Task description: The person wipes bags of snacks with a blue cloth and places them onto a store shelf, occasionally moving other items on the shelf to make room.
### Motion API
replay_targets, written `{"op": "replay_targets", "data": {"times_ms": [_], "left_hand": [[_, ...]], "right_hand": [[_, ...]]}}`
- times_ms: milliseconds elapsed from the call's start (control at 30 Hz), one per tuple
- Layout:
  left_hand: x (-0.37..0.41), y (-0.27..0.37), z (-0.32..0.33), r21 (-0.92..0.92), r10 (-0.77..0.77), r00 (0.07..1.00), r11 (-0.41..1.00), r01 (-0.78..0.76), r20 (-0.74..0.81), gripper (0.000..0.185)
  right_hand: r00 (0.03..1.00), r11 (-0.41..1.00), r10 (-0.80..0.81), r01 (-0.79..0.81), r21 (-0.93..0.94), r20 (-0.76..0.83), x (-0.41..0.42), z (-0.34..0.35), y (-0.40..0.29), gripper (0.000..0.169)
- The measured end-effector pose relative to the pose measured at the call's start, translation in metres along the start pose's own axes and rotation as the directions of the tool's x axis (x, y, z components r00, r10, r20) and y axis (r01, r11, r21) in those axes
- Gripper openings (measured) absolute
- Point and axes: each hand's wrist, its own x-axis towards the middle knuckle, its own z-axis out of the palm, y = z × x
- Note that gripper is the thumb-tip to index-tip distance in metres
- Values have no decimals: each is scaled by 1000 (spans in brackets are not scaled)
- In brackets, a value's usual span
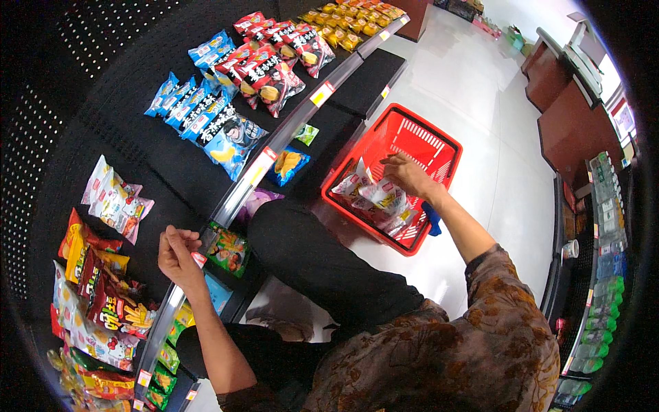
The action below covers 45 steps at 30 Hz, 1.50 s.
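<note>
My right hand is over a red plastic shopping basket on the floor, its fingers loosely bent with nothing visible in them. Just below it, several white snack bags lie in the basket. My left hand hovers by the price-tag rail of a black shelf, fingers slightly curled and no item seen in them. White-and-pink snack bags stand on the shelf beyond that hand. To its left are brown snack bags and a yellow bag.
Blue chip bags, red chip bags and small yellow packets fill the shelf farther along. A lower shelf holds a blue snack bag and a green packet. Brown counters and a bottle rack stand across the aisle.
</note>
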Motion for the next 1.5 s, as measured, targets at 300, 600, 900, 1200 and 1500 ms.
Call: {"op": "replay_targets", "data": {"times_ms": [300,600,900,1200,1500], "left_hand": [[-16,38,23,-116,-69,948,987,109,309,21],[-31,122,77,-34,167,762,982,-187,626,100],[-47,111,26,-164,-117,853,959,230,509,54],[-48,71,-24,-274,-270,907,891,363,324,41],[-12,22,-77,-344,-287,958,901,266,-11,33]], "right_hand": [[765,671,605,-338,660,-223,-3,-160,-83,18],[838,644,366,87,760,-405,77,-230,-183,21],[845,674,154,289,679,-513,146,-226,-238,14],[888,429,34,401,809,-458,227,-188,-270,19],[988,258,-140,-27,966,65,254,-127,-332,80]]}}
